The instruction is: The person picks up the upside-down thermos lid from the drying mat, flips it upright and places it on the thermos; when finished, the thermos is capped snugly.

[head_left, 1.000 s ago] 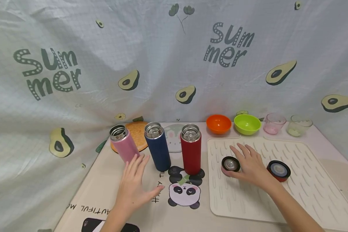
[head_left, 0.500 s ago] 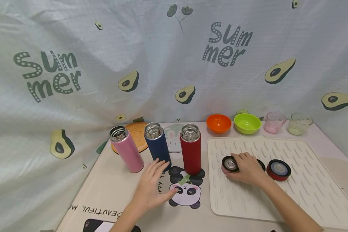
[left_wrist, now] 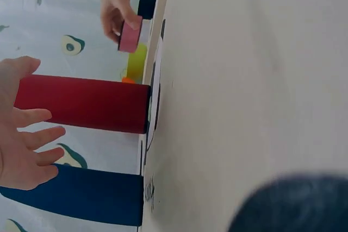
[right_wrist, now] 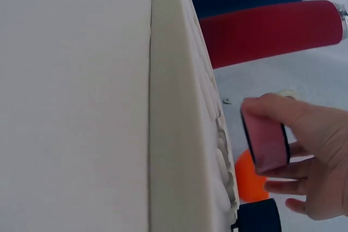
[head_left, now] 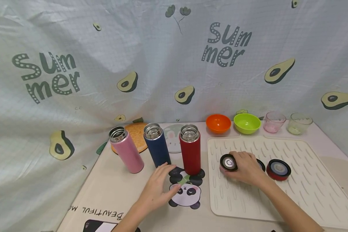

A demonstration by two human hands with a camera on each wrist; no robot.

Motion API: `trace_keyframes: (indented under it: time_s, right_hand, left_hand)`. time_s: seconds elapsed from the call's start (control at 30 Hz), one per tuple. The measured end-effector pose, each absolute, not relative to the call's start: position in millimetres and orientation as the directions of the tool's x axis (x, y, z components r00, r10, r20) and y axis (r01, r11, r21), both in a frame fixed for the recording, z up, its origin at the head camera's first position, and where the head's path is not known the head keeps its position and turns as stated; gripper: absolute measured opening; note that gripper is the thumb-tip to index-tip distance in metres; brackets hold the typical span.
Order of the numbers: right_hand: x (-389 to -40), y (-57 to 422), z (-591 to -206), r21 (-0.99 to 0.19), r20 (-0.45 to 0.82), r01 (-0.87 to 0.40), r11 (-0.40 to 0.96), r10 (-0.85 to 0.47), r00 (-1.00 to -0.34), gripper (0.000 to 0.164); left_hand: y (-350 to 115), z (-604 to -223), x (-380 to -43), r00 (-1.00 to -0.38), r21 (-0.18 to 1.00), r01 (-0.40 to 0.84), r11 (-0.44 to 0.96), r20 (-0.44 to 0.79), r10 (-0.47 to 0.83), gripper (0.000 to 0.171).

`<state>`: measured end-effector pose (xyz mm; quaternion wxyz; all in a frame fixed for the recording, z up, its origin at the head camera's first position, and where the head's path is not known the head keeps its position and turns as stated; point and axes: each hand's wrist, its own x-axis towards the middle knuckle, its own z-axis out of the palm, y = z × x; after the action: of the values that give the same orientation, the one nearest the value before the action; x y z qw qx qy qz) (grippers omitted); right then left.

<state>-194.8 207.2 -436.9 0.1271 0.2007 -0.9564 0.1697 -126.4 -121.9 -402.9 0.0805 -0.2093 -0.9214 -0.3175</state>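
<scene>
My right hand (head_left: 246, 168) grips a pink bottle lid (head_left: 228, 163) between thumb and fingers. In the right wrist view, the pink lid (right_wrist: 265, 139) is held off the ribbed mat (head_left: 240, 203). A dark blue lid (right_wrist: 260, 218), mostly behind the right hand in the head view, and a red lid (head_left: 279, 170) lie on the mat. Uncapped pink (head_left: 129, 153), blue (head_left: 157, 146) and red (head_left: 190, 156) bottles stand in a row to the left. My left hand (head_left: 156, 190), fingers spread and holding nothing, is in front of the blue and red bottles.
Behind the mat are an orange bowl (head_left: 218, 124), a green bowl (head_left: 247, 123), a pink glass (head_left: 274, 122) and a pale green glass (head_left: 299, 124). A round orange-brown mat (head_left: 137, 133) lies behind the bottles. A printed curtain (head_left: 150, 58) closes off the back.
My right hand has closed around the pink lid and raised it slightly. My left hand has moved rightward, from in front of the pink bottle to near the blue and red ones.
</scene>
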Motion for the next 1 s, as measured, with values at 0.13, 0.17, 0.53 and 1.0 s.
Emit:
trace_keyframes:
  time_s: [0.13, 0.17, 0.53, 1.0]
  right_hand:
    - [-188, 197, -423, -0.297, 0.328, -0.454, 0.84, -0.357, -0.875, 0.067]
    - [-186, 194, -420, -0.308, 0.328, -0.464, 0.831, -0.365, -0.871, 0.067]
    - [-155, 166, -393, -0.337, 0.407, -0.605, 0.722, -0.467, -0.785, 0.069]
    - [-131, 133, -381, -0.24, 0.527, -0.744, 0.624, -0.56, -0.639, 0.07]
  left_hand:
    - [-117, -402, -128, -0.912, 0.614, 0.402, 0.679, 0.205, 0.355, 0.052]
    - [-116, -401, -128, -0.913, 0.633, 0.394, 0.667, 0.188, 0.361, 0.052]
    - [-97, -399, -131, -0.893, 0.824, 0.315, 0.471, 0.089, 0.441, 0.049]
    - [-73, -394, -133, -0.837, 0.965, 0.121, 0.234, -0.028, 0.547, 0.046]
